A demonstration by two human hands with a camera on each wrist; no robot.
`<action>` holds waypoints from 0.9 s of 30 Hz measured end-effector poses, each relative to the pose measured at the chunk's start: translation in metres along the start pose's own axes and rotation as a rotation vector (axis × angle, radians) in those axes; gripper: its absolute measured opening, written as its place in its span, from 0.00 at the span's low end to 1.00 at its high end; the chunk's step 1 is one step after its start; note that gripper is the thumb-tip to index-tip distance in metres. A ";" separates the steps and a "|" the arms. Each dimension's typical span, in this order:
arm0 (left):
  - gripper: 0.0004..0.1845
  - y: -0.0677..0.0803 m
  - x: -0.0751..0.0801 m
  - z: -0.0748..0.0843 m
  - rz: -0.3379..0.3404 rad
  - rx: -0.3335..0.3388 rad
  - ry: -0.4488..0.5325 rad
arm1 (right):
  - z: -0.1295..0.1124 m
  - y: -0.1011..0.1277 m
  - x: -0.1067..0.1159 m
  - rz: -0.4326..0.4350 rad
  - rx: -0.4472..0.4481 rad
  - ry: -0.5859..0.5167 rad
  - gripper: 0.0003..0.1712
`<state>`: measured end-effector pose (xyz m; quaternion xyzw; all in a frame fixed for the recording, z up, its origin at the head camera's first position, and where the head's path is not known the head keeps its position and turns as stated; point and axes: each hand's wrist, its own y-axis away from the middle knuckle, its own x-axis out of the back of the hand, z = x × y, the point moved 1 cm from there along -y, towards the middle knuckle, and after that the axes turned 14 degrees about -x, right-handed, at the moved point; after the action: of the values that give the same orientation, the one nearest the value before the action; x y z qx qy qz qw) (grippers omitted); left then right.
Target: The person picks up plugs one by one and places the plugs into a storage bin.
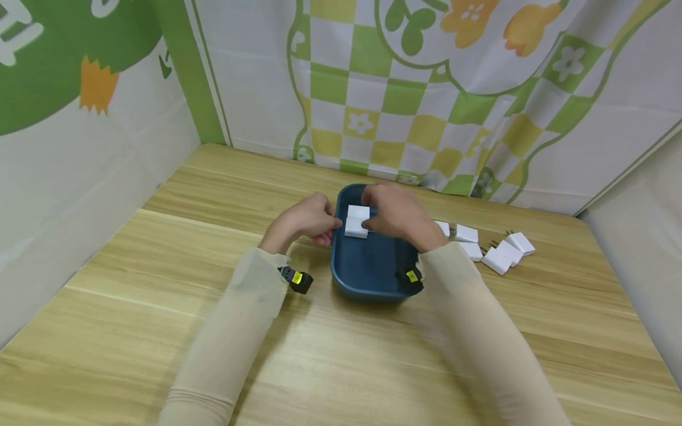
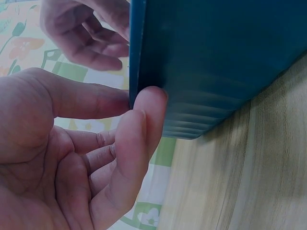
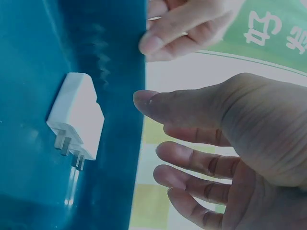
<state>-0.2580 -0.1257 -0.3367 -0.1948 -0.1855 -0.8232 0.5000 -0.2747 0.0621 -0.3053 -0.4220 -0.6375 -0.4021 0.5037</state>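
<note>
A dark blue plastic bin stands on the wooden table. My left hand pinches its left rim, thumb inside and fingertips against the outer wall. Inside the bin, two white plug-in chargers lie side by side near the left wall, their metal prongs showing in the right wrist view. Over the bin's far part hovers my right hand, fingers loosely bent and apart, with nothing in its grasp. Its thumb is close beside the chargers in the head view.
Right of the bin, several more white chargers lie loose on the table, some partly hidden behind the right forearm. A checked green and yellow curtain hangs along the table's back edge.
</note>
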 end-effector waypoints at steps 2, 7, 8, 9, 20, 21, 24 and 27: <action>0.10 0.000 0.000 0.000 -0.001 -0.001 -0.004 | 0.003 0.003 0.003 0.009 0.000 -0.027 0.26; 0.09 0.000 0.000 0.001 -0.001 0.007 -0.015 | 0.011 0.011 0.008 0.039 0.008 -0.088 0.25; 0.09 0.000 0.000 0.001 -0.001 0.008 -0.018 | 0.014 0.013 0.009 0.047 0.011 -0.096 0.24; 0.09 0.000 0.000 0.001 -0.001 0.009 -0.021 | 0.016 0.015 0.010 0.058 0.014 -0.103 0.24; 0.13 0.000 -0.001 0.003 -0.007 0.002 -0.023 | 0.040 0.034 0.015 0.132 -0.044 -0.175 0.22; 0.13 0.000 -0.001 0.003 -0.008 0.002 -0.021 | 0.043 0.036 0.015 0.141 -0.048 -0.184 0.22; 0.12 0.001 -0.001 0.002 -0.009 0.002 -0.016 | 0.050 0.040 0.015 0.161 -0.057 -0.212 0.23; 0.12 0.000 -0.001 0.002 -0.008 0.003 -0.014 | 0.058 0.044 0.016 0.179 -0.065 -0.234 0.22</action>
<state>-0.2571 -0.1246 -0.3356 -0.1991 -0.1912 -0.8233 0.4959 -0.2527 0.1331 -0.2958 -0.5373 -0.6382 -0.3242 0.4460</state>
